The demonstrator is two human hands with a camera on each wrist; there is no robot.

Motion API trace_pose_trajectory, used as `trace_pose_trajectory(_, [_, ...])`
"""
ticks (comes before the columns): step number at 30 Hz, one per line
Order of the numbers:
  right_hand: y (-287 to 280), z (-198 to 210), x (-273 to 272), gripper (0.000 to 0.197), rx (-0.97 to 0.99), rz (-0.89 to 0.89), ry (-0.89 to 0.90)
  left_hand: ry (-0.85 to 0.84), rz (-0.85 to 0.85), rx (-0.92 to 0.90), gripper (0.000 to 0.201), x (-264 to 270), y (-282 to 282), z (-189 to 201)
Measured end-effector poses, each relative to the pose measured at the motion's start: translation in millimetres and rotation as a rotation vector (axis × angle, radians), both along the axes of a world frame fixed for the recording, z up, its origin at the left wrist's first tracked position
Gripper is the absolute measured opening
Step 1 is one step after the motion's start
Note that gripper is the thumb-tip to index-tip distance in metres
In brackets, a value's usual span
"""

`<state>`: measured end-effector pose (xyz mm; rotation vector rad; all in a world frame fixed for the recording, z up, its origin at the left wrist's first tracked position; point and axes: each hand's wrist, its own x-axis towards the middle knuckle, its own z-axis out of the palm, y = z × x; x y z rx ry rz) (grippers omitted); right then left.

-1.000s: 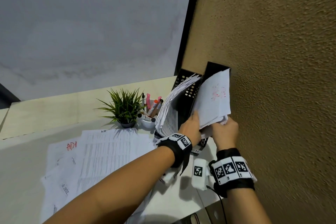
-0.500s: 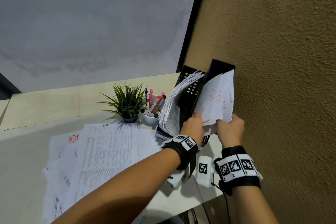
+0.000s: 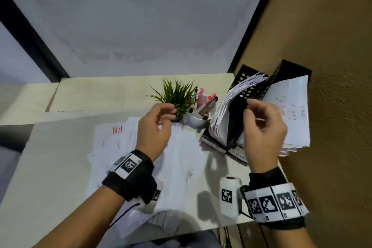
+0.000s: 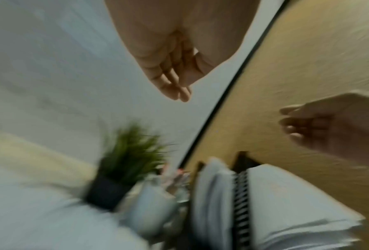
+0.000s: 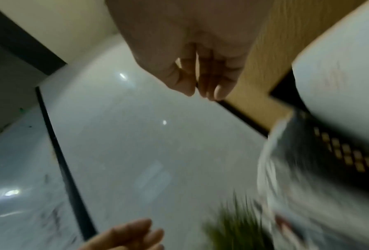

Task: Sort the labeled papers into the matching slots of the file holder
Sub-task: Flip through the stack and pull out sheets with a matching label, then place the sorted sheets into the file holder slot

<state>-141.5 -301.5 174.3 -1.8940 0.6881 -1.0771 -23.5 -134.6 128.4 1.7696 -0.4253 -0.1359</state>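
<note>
The black perforated file holder (image 3: 252, 91) stands at the table's right end against the brown wall. White sheets fill its left slot (image 3: 222, 112), and a stack with faint red writing (image 3: 291, 110) leans in its right slot. My right hand (image 3: 251, 115) hovers just in front of the holder, fingers loosely curled and holding nothing. My left hand (image 3: 168, 118) hangs loosely curled and empty over the loose papers (image 3: 181, 157) spread on the table. One of these sheets bears a red label (image 3: 117, 129). Both wrist views are blurred and show empty fingers (image 4: 179, 88) (image 5: 203, 88).
A small green plant (image 3: 177, 94) and a white pen cup (image 3: 198, 120) stand between the loose papers and the holder. A white device with a square marker (image 3: 229, 195) sits near the table's front edge (image 3: 201, 227). The brown wall (image 3: 332, 46) closes the right side.
Both hands have let go of the stack in the right slot and drawn back. The left hand moved left over the loose papers. The stack stays leaning in the slot.
</note>
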Motion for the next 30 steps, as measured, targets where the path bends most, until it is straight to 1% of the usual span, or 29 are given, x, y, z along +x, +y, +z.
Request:
trace_pose_trajectory(1, [13.3,-16.6,10.4,0.017,0.081,0.106,0.07,0.045,0.089,0.091,0.031,11.3,18.4,-16.2])
trace_pose_trajectory(2, [24.6,-38.2,20.8,0.016,0.171,0.199,0.167,0.11,0.151,0.22,0.029,21.9,35.3,-35.8])
trace_pose_trajectory(3, [34.6,-61.5,30.6,0.017,0.246,0.273,0.294,0.194,0.191,0.36,0.03,30.7,51.4,-58.2])
trace_pose_trajectory(5, [45.9,-104.1,43.5,0.023,0.338,0.325,0.586,0.378,0.219,0.555,0.035,39.4,74.7,-98.9])
trace_pose_trajectory(7, [58.6,-139.2,51.7,0.035,0.413,0.349,0.814,0.479,0.262,0.627,0.04,38.9,97.8,-127.0])
trace_pose_trajectory(9, [67.2,-160.5,56.1,0.043,0.506,0.342,0.923,0.517,0.302,0.643,0.043,35.3,112.0,-144.4])
trace_pose_trajectory(12, [78.0,-172.9,62.3,0.052,0.647,0.27,0.962,0.605,0.323,0.604,0.049,30.2,119.8,-160.6])
trace_pose_trajectory(14, [85.4,-175.7,66.5,0.054,0.681,0.239,0.967,0.696,0.342,0.548,0.052,28.1,120.8,-164.9])
trace_pose_trajectory(15, [88.4,-176.6,68.1,0.055,0.678,0.228,0.97,0.712,0.336,0.534,0.051,27.5,121.4,-167.4])
trace_pose_trajectory(17, [91.8,-176.9,70.3,0.053,0.682,0.197,0.98,0.689,0.247,0.577,0.048,26.3,122.7,-169.4])
trace_pose_trajectory(19, [92.1,-175.6,72.6,0.04,0.704,0.176,0.948,0.64,0.168,0.608,0.044,25.6,124.8,-170.6])
trace_pose_trajectory(20, [92.4,-173.0,72.9,0.034,0.72,0.165,0.938,0.612,0.149,0.591,0.039,24.9,125.9,-171.8])
trace_pose_trajectory(21, [92.5,-169.8,72.7,0.034,0.735,0.151,0.919,0.58,0.133,0.554,0.031,23.1,127.4,-171.9])
trace_pose_trajectory(22, [92.6,-169.5,72.6,0.039,0.754,0.141,0.905,0.566,0.114,0.504,0.018,20.5,128.5,-170.3])
trace_pose_trajectory(23, [90.7,-172.0,71.0,0.044,0.782,0.136,0.881,0.568,0.1,0.441,0.016,17.8,129.6,-169.1])
trace_pose_trajectory(24, [88.7,-173.7,71.7,0.046,0.823,0.136,0.858,0.601,0.102,0.378,0.029,15.8,130.8,-168.6])
trace_pose_trajectory(25, [87.6,-177.4,71.8,0.043,0.815,0.138,0.82,0.645,0.104,0.293,0.04,13.1,131.5,-167.1])
trace_pose_trajectory(26, [84.9,-181.0,72.3,0.031,0.769,0.142,0.837,0.694,0.101,0.224,0.048,11.0,131.6,-166.7])
trace_pose_trajectory(27, [82.4,-181.0,73.6,0.011,0.846,0.122,0.788,0.73,0.096,0.173,0.053,9.0,131.4,-165.7])
trace_pose_trajectory(28, [77.5,-189.1,75.6,0.012,0.884,0.18,0.807,0.75,0.098,0.144,0.056,6.7,130.5,-164.1])
trace_pose_trajectory(29, [77.4,-194.0,75.1,0.025,0.908,0.185,0.867,0.752,0.1,0.149,0.056,3.9,129.6,-160.3])
trace_pose_trajectory(30, [76.5,-199.1,74.7,0.03,0.892,0.242,0.875,0.741,0.13,0.17,0.054,2.9,129.6,-156.8])
